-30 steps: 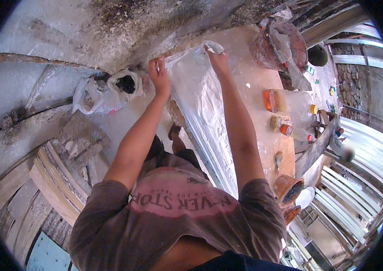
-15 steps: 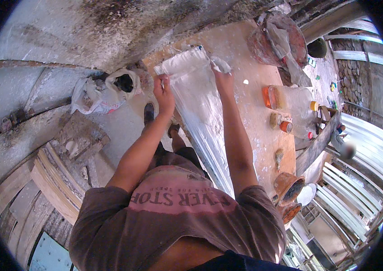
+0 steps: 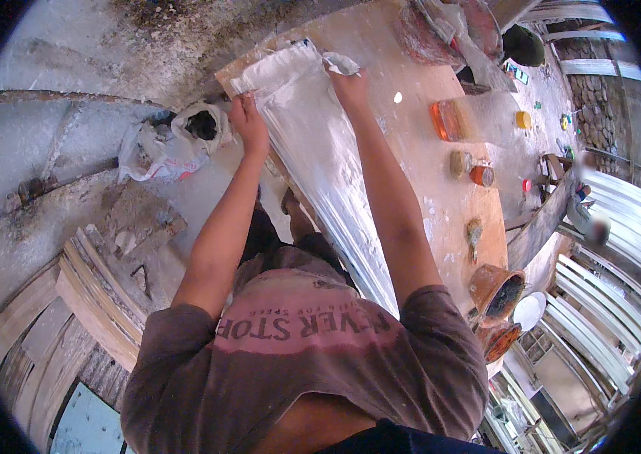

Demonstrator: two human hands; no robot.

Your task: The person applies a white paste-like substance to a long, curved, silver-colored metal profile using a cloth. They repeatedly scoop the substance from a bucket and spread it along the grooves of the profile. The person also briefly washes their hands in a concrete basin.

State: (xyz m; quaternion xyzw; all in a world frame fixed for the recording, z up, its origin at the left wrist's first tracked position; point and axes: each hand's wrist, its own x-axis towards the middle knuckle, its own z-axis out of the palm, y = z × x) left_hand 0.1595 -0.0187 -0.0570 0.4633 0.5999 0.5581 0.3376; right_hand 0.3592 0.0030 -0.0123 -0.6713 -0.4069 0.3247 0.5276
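A long, shiny silver-white sheet [image 3: 313, 113] lies along the left side of the wooden table [image 3: 419, 151], tapering toward my body. My left hand [image 3: 251, 125] is closed at the sheet's left edge, close to its far end, with the fingertips partly hidden. By the opposite edge, my right hand [image 3: 351, 87] is closed round a crumpled whitish cloth [image 3: 341, 63]. The right forearm reaches over the sheet's right side. Whether the cloth touches the sheet, I cannot tell.
A clear jug with orange liquid [image 3: 449, 121] lies right of the sheet, near small jars [image 3: 481, 175]. A stained bucket [image 3: 419, 34] stands at the far right. Clay-coloured pots [image 3: 496, 291] sit nearer. Bags [image 3: 158, 151] and stacked wood strips [image 3: 93, 295] are at left.
My view has shifted, so the table and its things sit higher or displaced in the picture. Both hands keep much the same places by the sheet, the right still holding the cloth.
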